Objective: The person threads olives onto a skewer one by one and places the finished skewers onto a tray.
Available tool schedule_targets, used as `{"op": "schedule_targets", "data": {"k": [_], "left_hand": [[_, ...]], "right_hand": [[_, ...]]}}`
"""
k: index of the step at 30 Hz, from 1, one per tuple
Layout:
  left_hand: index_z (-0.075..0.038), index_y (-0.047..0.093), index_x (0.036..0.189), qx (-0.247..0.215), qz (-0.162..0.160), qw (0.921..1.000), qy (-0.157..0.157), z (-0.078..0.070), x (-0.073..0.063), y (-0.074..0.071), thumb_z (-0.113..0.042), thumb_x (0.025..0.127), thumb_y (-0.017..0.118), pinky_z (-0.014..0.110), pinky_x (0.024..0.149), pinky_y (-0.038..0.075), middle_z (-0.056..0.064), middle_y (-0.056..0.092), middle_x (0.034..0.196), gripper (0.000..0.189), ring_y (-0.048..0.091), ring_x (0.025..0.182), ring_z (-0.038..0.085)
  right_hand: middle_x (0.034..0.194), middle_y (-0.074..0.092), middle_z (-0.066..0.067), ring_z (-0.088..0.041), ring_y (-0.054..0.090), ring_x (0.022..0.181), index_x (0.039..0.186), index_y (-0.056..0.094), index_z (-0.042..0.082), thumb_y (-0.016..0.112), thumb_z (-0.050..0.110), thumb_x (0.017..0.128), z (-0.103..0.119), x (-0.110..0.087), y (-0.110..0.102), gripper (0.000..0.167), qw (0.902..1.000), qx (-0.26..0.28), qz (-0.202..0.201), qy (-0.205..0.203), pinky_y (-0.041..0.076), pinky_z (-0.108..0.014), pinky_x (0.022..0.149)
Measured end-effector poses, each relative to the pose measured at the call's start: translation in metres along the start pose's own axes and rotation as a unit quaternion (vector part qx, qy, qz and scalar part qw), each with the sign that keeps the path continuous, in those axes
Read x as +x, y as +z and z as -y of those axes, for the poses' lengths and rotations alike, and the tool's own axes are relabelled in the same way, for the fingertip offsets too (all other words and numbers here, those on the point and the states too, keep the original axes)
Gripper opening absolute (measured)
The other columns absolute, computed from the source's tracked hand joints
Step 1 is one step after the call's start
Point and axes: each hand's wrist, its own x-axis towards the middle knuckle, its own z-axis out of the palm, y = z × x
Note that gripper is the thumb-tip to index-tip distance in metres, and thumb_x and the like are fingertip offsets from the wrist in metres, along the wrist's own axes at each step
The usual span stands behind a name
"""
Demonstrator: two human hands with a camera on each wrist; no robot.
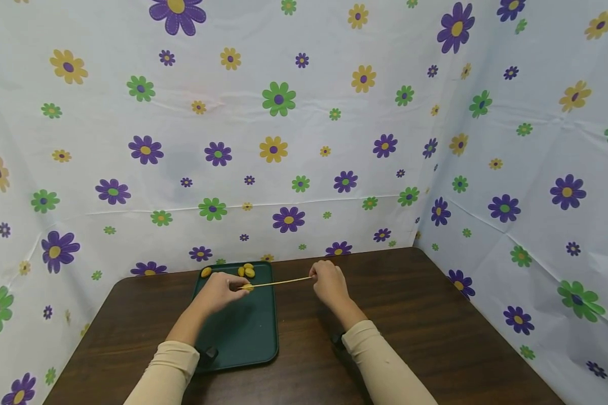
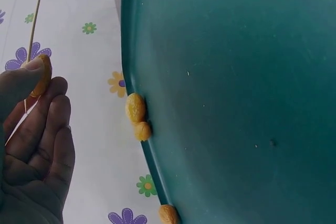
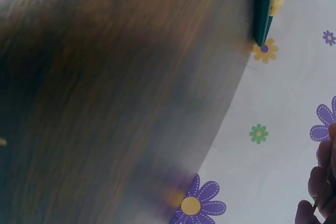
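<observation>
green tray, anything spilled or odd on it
A small dark spot and a few pale specks look odd on the plain tray, in the left wrist view; crumbs or wear, I can't tell. Nothing else stands out.

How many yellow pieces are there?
5: one piece in the left hand, one in the tray's far-left corner, three near its far edge; others may be hidden.

Both your arms (image 1: 162, 368) reach forward from the near edge, sleeves pushed back to bare the wrists (image 1: 352, 316). Your left hand (image 1: 218, 291) angles inward, thumb bent over in a pinch, the other fingers loosely curled. Your right hand (image 1: 329, 283), well apart from it, pinches too, knuckles uppermost, fingers folded.
</observation>
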Motion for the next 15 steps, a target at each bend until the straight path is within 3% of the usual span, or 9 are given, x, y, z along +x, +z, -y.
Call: {"op": "schedule_targets", "data": {"k": [15], "left_hand": [[-0.007,0.080,0.102,-0.004,0.015,0.9998,-0.012,-0.0038,0.0011,-0.0014,-0.011,0.090,0.077,0.025,0.067,0.057,-0.002,0.075,0.088,0.013,0.067,0.077,0.009]], "right_hand": [[0.087,0.068,0.000,-0.021,0.061,0.087,0.083,0.071,0.012,0.076,-0.004,0.081,0.0021,0.0023,0.0035,0.017,0.9999,-0.016,-0.003,-0.006,0.050,-0.039,0.081]]}}
